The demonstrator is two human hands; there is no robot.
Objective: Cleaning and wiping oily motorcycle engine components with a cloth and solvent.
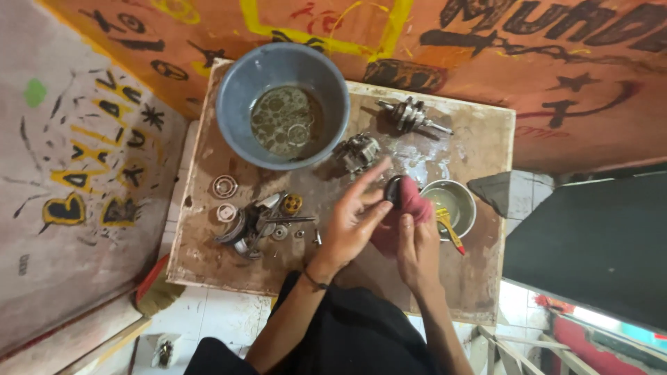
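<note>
My right hand (417,250) grips a red rag (413,201) that is wrapped around a dark round metal part (393,189). My left hand (351,222) rests against the part and the rag with its fingers spread. Both hands hover over a stained wooden board (479,146). Most of the part is hidden by the rag.
A grey basin (236,90) of dirty oily liquid stands at the back left. A small metal bowl (467,201) with a yellow-handled brush (450,229) sits by my right hand. Bearings (225,186), a yellow gear (292,203), bolts, a crankshaft (411,114) and a gear cluster (358,151) lie about.
</note>
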